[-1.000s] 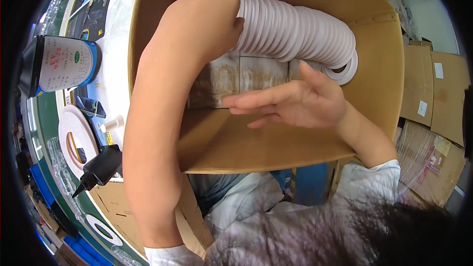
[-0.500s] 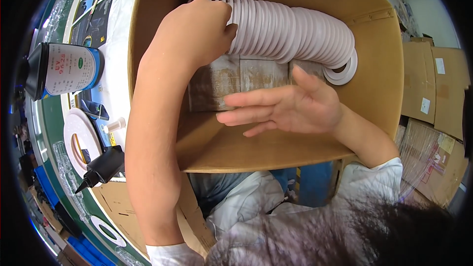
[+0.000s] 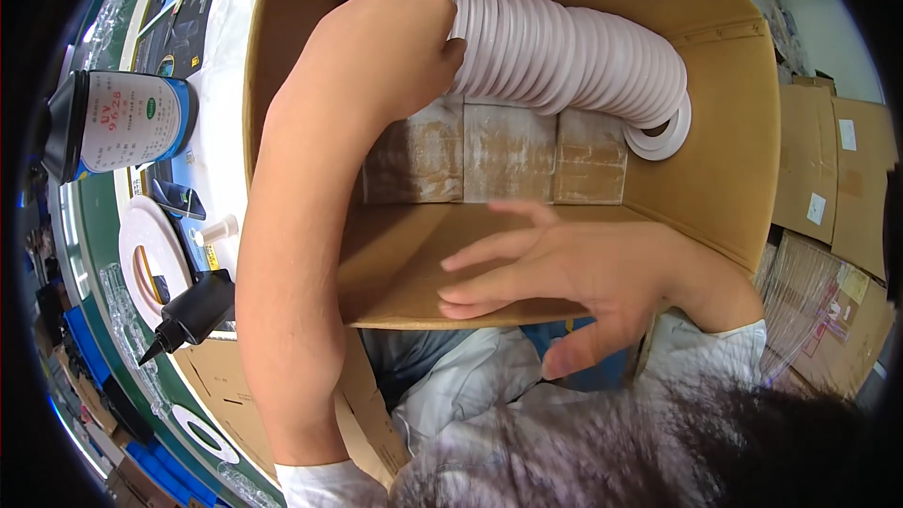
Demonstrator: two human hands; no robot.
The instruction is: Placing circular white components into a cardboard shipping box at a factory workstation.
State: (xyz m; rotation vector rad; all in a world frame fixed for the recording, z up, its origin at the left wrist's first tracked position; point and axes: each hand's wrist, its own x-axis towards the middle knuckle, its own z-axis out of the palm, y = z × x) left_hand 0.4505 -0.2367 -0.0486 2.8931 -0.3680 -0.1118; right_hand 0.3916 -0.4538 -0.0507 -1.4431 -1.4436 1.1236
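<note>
Since a moment ago the right hand has drawn back from inside the box to its near wall, where it now lies open and flat, fingers spread, holding nothing. Farther in, the left hand curls over the left end of a long row of white tape rolls lying along the far wall, above wrapped packs on the bottom. The row looks light but loose and apt to buckle, so it is best pressed from both ends.
</note>
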